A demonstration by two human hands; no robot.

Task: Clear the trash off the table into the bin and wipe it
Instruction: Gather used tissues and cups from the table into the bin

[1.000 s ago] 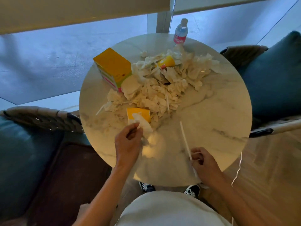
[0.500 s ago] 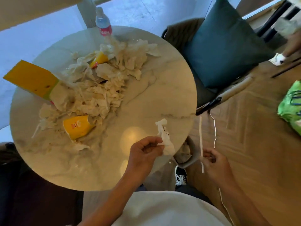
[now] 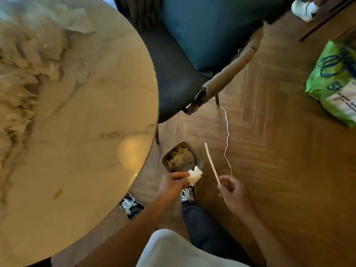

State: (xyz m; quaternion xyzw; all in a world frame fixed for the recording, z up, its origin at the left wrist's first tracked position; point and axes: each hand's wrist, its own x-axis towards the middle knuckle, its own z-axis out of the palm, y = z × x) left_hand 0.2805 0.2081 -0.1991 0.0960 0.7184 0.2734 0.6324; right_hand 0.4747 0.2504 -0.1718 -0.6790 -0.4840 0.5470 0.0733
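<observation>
My left hand [image 3: 173, 183] pinches a crumpled white tissue [image 3: 195, 176] right at the near rim of the small grey bin [image 3: 198, 161], which stands on the floor beside the table and holds crumpled paper. My right hand [image 3: 232, 191] grips a long white paper straw [image 3: 211, 162] that points up and away, just right of the bin. The round marble table [image 3: 86, 141] fills the left of the view. A blurred heap of crumpled tissues [image 3: 25, 74] lies on its far left part.
A dark chair [image 3: 173, 78] with a teal cushion [image 3: 208, 27] and a padded armrest stands behind the bin. A white cable [image 3: 227, 135] trails over the wooden floor. A green bag [image 3: 335, 81] lies at the right. Another person's white shoe [image 3: 304, 8] shows at top right.
Both hands have left the tabletop and swung right and down to the floor bin, the left carrying the tissue, the right the straw. The view has turned right with them.
</observation>
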